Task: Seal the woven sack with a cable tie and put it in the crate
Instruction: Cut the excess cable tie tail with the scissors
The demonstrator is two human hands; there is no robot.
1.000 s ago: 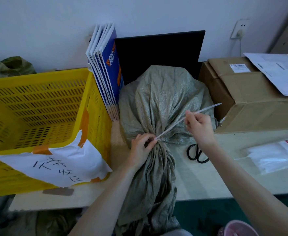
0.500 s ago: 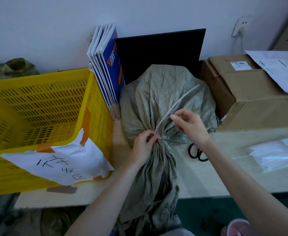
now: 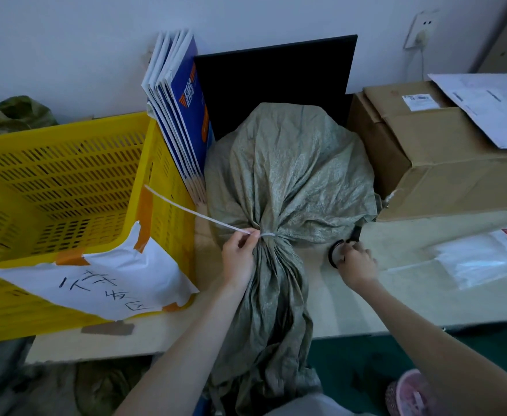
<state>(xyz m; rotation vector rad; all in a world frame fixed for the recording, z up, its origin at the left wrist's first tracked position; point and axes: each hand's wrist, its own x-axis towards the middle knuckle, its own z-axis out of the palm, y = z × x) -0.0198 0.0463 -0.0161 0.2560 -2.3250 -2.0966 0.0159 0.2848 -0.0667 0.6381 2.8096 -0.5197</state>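
**Tie cinched, scissors in reach**

The left hand (image 3: 240, 253) pinches the cable tie (image 3: 198, 217) at the sack's neck, holding its tail taut toward the yellow crate (image 3: 66, 181), likely for trimming. The right hand (image 3: 355, 261) closes on black scissors (image 3: 336, 250). The woven sack (image 3: 288, 175) lies on the table (image 3: 396, 295), beside the crate.

The pale surface (image 3: 351, 298) runs along the wall. At its left stands a yellow crate (image 3: 66, 187) with a handwritten paper taped to its near wall. In the middle lies the grey-green woven sack (image 3: 291, 175), its loose end hanging over the near edge. Black scissors (image 3: 340, 250) lie just right of it. At far right sits a cardboard box (image 3: 444, 157); nearer, a clear plastic bag (image 3: 480, 259).
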